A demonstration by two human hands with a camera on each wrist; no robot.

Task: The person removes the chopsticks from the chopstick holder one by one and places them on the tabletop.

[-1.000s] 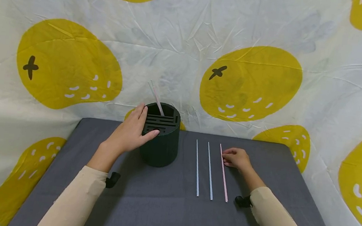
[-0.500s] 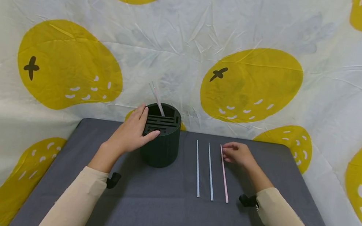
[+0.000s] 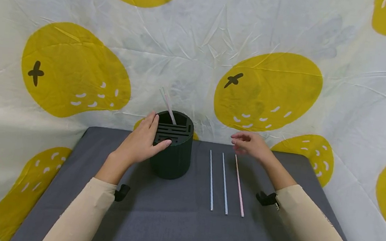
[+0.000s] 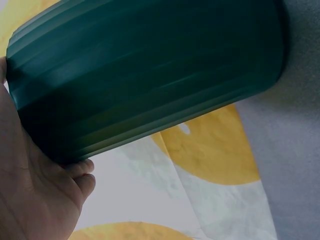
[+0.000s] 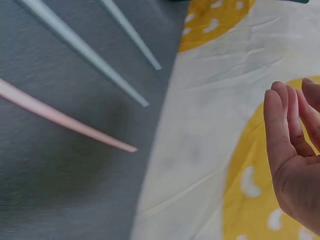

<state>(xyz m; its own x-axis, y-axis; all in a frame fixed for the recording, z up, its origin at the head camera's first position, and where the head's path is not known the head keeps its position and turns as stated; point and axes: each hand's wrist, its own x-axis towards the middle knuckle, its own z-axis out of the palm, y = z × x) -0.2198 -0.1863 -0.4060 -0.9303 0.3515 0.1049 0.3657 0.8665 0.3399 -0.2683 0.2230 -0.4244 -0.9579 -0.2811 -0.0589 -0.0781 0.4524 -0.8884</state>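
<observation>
A dark green round utensil holder (image 3: 171,161) with a slotted top stands at the back of the table. My left hand (image 3: 138,140) holds it by the rim, fingers along its left side and thumb over the near edge. Pale chopsticks (image 3: 168,104), pink and greenish, lean out of its rear opening. To its right lie two light blue chopsticks (image 3: 225,184) and a pink chopstick (image 3: 239,186), side by side, narrower ends pointing away. My right hand (image 3: 252,145) hovers just beyond the pink one's far end, fingers together and nothing in them.
A grey cloth covers the table (image 3: 174,228). Behind it hangs a white curtain (image 3: 191,69) with large yellow fruit prints, right at the table's back edge. Each wrist carries a small black camera mount (image 3: 122,192).
My right hand has lifted off the pink chopstick and moved away and upward past its far end. The chopstick stays on the table, and my left hand keeps its place on the holder.
</observation>
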